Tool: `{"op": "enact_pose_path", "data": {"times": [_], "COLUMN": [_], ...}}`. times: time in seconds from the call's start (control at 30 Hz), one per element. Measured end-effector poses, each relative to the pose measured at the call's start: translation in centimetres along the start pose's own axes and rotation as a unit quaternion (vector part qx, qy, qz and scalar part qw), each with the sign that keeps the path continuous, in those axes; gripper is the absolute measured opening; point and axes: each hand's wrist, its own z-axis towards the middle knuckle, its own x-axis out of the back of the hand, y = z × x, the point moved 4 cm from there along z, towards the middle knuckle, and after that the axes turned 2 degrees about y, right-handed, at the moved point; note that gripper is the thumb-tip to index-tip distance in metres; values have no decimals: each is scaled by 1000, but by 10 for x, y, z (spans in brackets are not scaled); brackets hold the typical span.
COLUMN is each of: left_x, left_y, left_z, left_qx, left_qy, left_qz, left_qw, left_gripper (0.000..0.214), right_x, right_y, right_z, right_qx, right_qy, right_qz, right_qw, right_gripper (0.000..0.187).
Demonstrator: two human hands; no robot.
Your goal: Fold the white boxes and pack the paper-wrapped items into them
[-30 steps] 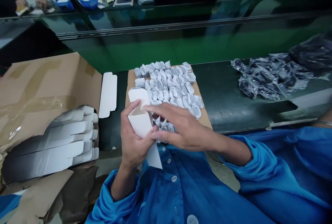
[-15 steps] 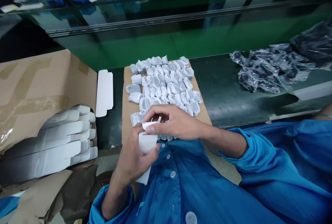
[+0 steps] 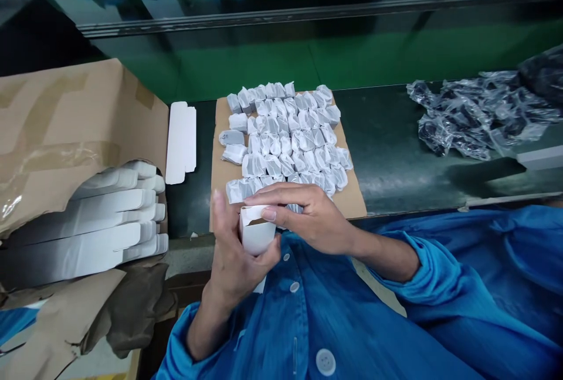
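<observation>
My left hand point(image 3: 240, 260) is wrapped round a small white cardboard box point(image 3: 258, 237), with the thumb along its near side. The upper end of the box stands partly uncovered, a gap showing beneath its flap. Over that end, my right hand point(image 3: 308, 213) grips the top with its thumb at the opening and its fingers laid across the far edge. Just beyond both hands, several rows of small white paper-wrapped pieces point(image 3: 281, 139) lie on a brown cardboard sheet point(image 3: 220, 189). The lower part of the box is mostly hidden by my left hand.
On the left, a large carton point(image 3: 132, 116) gapes, holding stacked flattened white boxes point(image 3: 127, 210). One flat white box blank point(image 3: 180, 142) lies beside it on the dark bench point(image 3: 378, 151). Clear plastic bags with dark contents point(image 3: 479, 113) are heaped at the right. A ledge runs behind.
The box has been tilted and its top flap shifted, so the opening now shows. My right hand has slid slightly to the right. The head view has dipped, hiding the co-workers' hands.
</observation>
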Motion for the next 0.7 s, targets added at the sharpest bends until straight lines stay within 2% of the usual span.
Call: {"op": "enact_pose_path", "data": {"times": [0.1,0.27,0.33,0.47,0.57,0.63,0.7], "left_x": [3,4,5,5,4,5,7], "left_y": [-1,-4,-3,-2,-4,-6,-11], "left_z": [-1,-5,-5,-7,-10,-12,-11], "left_qx": [7,34,41,47,56,65,93], "left_qy": [-32,-77,-76,-74,-73,-50,15], "left_qz": [28,37,29,14,-1,-5,-9], "left_qw": [999,996,996,996,996,997,995], "left_gripper": [106,99,97,95,94,90,87], "right_x": [0,-9,-15,-25,-30,-31,-32], "right_y": [-5,-7,-4,3,5,4,4], "right_z": [-2,-13,-18,-25,-25,-23,-20], "right_qx": [47,123,156,250,296,281,208], "right_qy": [-12,-41,-20,77,82,51,-3], "right_qz": [-74,-185,-214,-278,-297,-276,-229], "right_qw": [996,974,964,924,904,918,951], "right_gripper": [26,32,33,28,29,30,40]}}
